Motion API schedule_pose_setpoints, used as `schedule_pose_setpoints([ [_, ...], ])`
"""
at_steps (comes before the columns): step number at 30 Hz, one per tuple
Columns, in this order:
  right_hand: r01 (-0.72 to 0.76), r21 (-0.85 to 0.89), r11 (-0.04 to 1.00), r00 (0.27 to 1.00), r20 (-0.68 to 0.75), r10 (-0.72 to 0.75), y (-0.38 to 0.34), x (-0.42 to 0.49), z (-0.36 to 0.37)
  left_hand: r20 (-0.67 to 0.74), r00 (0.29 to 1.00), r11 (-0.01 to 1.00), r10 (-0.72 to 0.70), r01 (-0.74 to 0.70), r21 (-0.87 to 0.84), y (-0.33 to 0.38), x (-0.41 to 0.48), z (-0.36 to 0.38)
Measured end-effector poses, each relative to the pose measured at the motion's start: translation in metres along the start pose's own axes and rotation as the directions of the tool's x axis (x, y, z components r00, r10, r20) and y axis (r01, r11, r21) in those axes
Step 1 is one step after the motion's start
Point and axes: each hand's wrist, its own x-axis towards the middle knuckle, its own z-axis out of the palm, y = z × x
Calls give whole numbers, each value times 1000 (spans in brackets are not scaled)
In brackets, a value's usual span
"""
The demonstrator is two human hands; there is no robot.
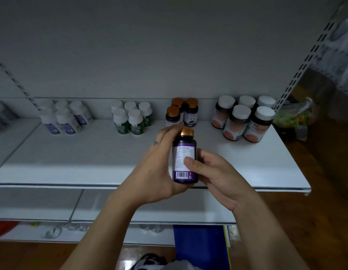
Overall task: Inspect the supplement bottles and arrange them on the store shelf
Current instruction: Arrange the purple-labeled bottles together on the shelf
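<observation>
Gripping bottle (181, 151) — left hand (159, 162), right hand (218, 172) curled round; barcode (182, 174) clear, print perhaps Chinese.

Glossy dark bottle (183, 142), shiny copper-toned cap (187, 132) above the grip, smooth paper label (181, 159) held within the grip, matt white shelf (91, 152) beyond.

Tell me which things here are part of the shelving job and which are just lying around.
Part of the job: purple-label bottle held by left hand and right hand; bronze-capped trio, green-label bottles, blue-label bottles, orange-label bottles on the white shelf.
Lying about: plastic bag of colourful items right of the shelf; blue panel below.
</observation>
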Motion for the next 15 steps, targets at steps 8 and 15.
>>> schedule_pose_setpoints([
  [8, -56, 272, 961, 986, 169, 10, 7, 0, -9, -50, 998, 986, -35, 27, -162, -2, -7, 3],
  [15, -20, 147, 989, 999, 31, 15, 12, 10, 3, 24, 998, 988, -59, 61, -139, -20, -10, -1],
])
